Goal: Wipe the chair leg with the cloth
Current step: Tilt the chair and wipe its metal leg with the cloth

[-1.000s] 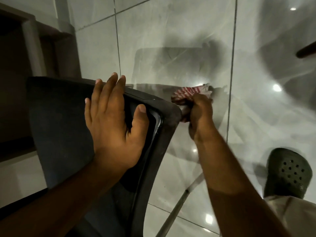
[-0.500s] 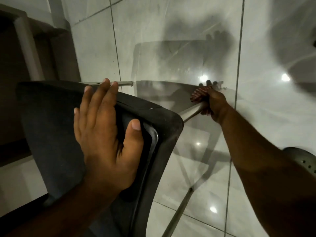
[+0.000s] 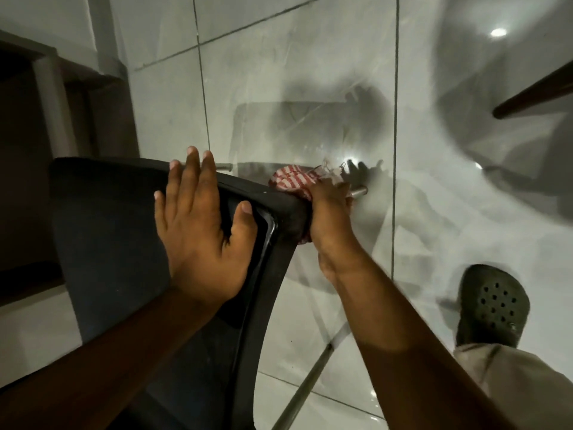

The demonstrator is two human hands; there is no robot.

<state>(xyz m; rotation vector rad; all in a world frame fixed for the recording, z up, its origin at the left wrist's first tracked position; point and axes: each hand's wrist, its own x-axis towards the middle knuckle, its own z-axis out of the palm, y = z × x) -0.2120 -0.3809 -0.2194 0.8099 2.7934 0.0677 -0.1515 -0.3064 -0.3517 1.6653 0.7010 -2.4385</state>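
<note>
Floor: glossy grey tiled floor [image 3: 310, 72], lamp glints, shadows.
Cloth: red-and-white striped cloth [image 3: 291, 180], bunched just beyond right hand [image 3: 328, 209], fingers clamped around it and metal chair leg [image 3: 359, 191].
Left hand [image 3: 201, 225]: fingers spread flat on black chair seat [image 3: 108, 231].

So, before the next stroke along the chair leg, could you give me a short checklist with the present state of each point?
1. Left hand flat on the black chair, steadying it: ok.
2. Right hand closed on the striped cloth: ok.
3. Cloth wrapped around the chair leg: ok.
4. Bare end of the leg visible past the hand: ok.
5. Shoe apart from the leg: ok.
6. Leg already clean: cannot tell.
</note>
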